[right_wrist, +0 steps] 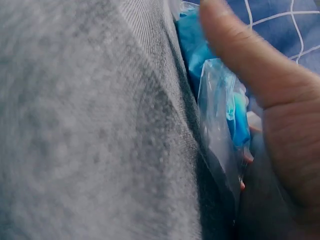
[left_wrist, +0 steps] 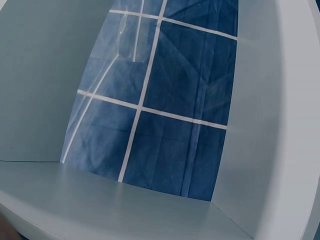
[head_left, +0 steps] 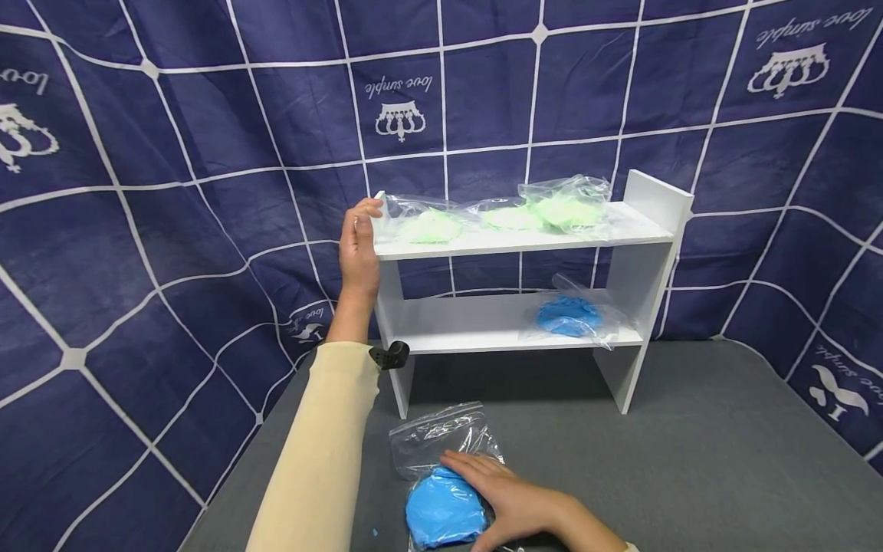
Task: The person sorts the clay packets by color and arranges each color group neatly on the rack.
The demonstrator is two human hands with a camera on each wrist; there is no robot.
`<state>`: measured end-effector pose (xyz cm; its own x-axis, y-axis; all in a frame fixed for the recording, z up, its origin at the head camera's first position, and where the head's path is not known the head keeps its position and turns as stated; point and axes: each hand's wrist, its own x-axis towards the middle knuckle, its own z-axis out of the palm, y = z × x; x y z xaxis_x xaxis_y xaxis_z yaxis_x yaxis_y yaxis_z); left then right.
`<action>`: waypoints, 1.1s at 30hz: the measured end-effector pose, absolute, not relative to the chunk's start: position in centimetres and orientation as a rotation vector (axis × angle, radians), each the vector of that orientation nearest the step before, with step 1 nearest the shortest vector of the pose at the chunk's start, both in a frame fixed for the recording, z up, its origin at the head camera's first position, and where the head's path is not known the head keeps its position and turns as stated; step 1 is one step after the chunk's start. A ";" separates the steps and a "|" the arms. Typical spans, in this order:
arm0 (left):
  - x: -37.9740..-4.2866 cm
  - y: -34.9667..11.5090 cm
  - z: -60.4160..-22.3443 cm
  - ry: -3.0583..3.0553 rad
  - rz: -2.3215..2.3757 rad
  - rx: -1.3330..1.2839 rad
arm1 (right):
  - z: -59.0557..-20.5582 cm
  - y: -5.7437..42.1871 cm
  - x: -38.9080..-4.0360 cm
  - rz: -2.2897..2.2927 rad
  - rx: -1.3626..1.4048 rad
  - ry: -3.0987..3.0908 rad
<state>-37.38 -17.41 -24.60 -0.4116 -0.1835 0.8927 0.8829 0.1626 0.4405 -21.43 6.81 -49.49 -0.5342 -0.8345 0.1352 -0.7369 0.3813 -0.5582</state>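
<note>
My left hand (head_left: 360, 253) is at the upper left of a small white shelf (head_left: 451, 325), its fingertips bent over the edge of the left end panel. In the left wrist view, the shelf's inner panels (left_wrist: 254, 120) fill the sides. On the grey table in front, a clear zip bag (head_left: 448, 438) holds a flat round blue lump (head_left: 444, 510), which looks like soft clay. Across the right side of this bag lies my right hand (head_left: 513, 498), fingers extended at its far edge and thumb spread nearer me. The right wrist view shows the straight thumb (right_wrist: 245, 55) beside the blue bag (right_wrist: 217, 100).
Bags with pale green lumps (head_left: 431, 227) lie along the shelf's top board, including a bag farther right (head_left: 567, 208). On the lower board, toward the right, sits another bagged blue lump (head_left: 569, 315). Navy cloth with white lines (head_left: 228, 230) hangs behind and at both sides.
</note>
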 end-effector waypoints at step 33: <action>-37.4 -17.5 -24.7 -1.481 -1.425 -0.721 | -50.1 7.0 -20.6 -0.989 -1.447 2.601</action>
